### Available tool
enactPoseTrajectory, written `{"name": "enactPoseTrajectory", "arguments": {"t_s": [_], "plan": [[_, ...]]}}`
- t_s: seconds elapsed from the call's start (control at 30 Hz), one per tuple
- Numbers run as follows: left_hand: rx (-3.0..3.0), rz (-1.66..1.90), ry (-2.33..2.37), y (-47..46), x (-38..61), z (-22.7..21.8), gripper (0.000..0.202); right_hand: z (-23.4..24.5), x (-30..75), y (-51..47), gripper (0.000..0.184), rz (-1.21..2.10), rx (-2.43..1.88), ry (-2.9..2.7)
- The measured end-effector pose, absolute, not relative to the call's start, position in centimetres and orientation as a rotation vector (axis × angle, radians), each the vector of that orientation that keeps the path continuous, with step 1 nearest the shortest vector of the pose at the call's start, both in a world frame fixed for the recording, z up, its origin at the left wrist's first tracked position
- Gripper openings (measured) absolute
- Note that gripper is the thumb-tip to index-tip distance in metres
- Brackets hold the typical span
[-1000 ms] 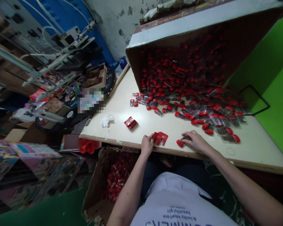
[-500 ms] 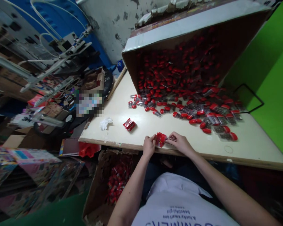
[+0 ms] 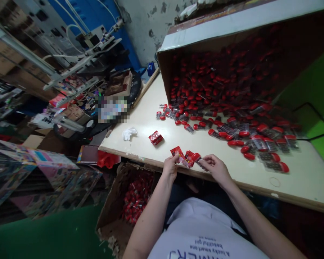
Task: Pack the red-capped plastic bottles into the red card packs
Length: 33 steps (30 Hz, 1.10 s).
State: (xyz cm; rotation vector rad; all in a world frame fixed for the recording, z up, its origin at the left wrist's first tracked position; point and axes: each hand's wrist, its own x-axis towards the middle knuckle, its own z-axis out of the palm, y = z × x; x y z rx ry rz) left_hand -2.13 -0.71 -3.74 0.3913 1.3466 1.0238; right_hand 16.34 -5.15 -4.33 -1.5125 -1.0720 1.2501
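Observation:
My left hand (image 3: 169,166) pinches a few small red packets (image 3: 181,155) just above the near edge of the cream table (image 3: 148,122). My right hand (image 3: 214,166) is closed on a clear vial with a red cap (image 3: 197,158), its capped end touching the packets. Both hands meet close together at the table's front edge. Another red packet (image 3: 155,137) lies alone on the table to the left. Many red-capped vials (image 3: 248,138) spill across the table from a big tipped cardboard box (image 3: 221,72).
An open carton of red packets (image 3: 136,196) stands on the floor under the table edge, left of my knees. A crumpled white scrap (image 3: 129,133) lies on the table's left. Machinery and clutter (image 3: 91,68) crowd the left side. A green wall (image 3: 321,90) is at the right.
My right hand picked a red-capped vial off the table and brought it left to the packets in my left hand. Both hands have lifted slightly off the table.

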Motion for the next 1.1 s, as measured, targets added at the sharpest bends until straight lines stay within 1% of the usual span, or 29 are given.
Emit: {"name": "enactPoseTrajectory", "arguments": {"t_s": [0.1, 0.27, 0.47, 0.6, 0.83, 1.1], "plan": [[0.316, 1.046, 1.33, -0.7, -1.5, -2.9, 0.033, -3.4, 15.9, -5.9, 0.035, 1.285, -1.425, -0.964], [0.264, 1.05, 1.321, -0.7, -0.5, -2.0, 0.028, -2.6, 14.6, -6.5, 0.031, 1.225, -1.4, -1.006], [0.208, 1.049, 1.269, -1.2, 0.4, -1.2, 0.033, -3.0, 13.6, -5.7, 0.03, 1.133, -1.5, -1.127], [0.123, 1.055, 1.228, -1.0, 0.4, -1.3, 0.035, -2.3, 13.7, -5.9, 0.029, 1.037, -1.548, -1.132], [0.123, 1.121, 1.162, -0.8, 0.9, -1.3, 0.03, -0.4, 13.4, -7.3, 0.023, 1.082, -1.458, -1.306], [0.054, 1.038, 1.163, -1.5, 0.8, -0.3, 0.022, -0.9, 13.9, -6.8, 0.026, 0.906, -1.582, -1.282]]}}
